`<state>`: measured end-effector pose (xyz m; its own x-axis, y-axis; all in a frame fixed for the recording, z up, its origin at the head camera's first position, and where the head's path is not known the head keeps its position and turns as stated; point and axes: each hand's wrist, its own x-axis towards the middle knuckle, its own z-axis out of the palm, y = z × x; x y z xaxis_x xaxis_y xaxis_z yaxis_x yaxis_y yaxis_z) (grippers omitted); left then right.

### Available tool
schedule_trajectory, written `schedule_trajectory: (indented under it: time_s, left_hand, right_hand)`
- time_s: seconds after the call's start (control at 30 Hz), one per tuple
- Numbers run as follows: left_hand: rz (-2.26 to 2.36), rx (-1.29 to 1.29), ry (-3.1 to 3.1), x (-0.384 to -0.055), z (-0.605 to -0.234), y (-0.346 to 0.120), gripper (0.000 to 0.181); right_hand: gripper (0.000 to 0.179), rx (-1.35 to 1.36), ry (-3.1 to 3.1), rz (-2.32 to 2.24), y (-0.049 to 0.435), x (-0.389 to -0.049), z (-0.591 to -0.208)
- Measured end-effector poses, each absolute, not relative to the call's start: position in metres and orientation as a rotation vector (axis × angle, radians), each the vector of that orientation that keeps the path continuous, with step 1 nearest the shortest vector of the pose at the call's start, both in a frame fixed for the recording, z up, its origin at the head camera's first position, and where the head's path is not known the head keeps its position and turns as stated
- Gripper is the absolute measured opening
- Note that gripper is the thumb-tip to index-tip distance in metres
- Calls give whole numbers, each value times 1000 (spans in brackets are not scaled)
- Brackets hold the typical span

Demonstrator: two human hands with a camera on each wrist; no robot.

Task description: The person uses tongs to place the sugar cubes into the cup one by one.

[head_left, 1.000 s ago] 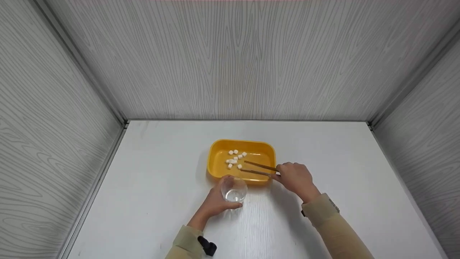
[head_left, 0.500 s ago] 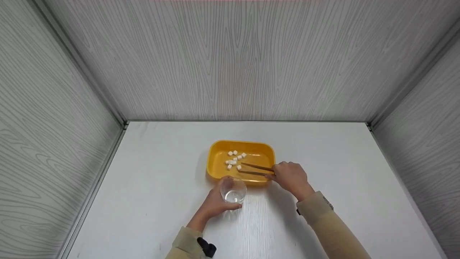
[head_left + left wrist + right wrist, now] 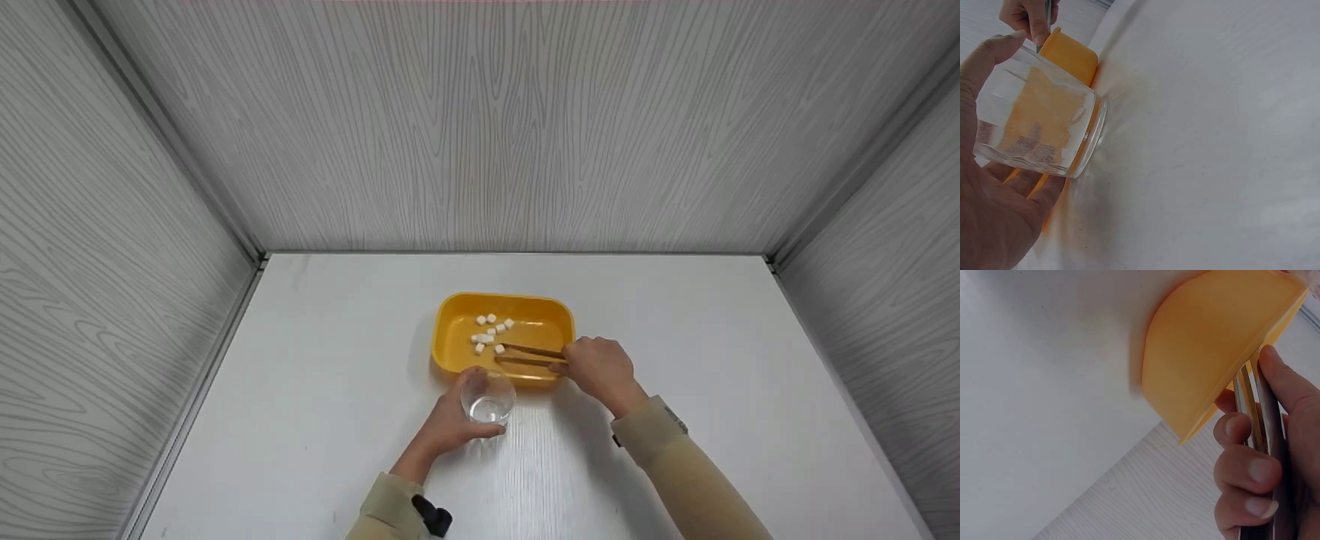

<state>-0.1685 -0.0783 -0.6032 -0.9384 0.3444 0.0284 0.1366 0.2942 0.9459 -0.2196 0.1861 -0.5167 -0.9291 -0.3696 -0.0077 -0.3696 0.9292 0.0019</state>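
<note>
Head view: yellow tray (image 3: 551,331) at the centre, white cubes (image 3: 486,339) mostly in its left half.
Left hand (image 3: 450,424): lower centre, thumb and fingers wrapped around a clear glass (image 3: 489,410).
Right hand (image 3: 598,369): right of centre, fingers curled round tongs (image 3: 534,350).
Tong tips: apart, over the tray, near one cube.

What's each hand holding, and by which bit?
The left hand holds the clear glass around its side; the right hand grips the tongs along their arms.
</note>
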Motion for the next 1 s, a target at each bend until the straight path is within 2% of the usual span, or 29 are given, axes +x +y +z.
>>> schedule_trajectory:
  time_s: [0.7, 1.0]
  left_hand:
    - [1696, 436, 2388, -168, -601, -78, 98]
    - [1703, 420, 2382, -167, -601, -77, 97]
  right_hand:
    - [29, -632, 3080, -108, 189, -216, -520]
    - [27, -574, 3043, -245, 194, -212, -506]
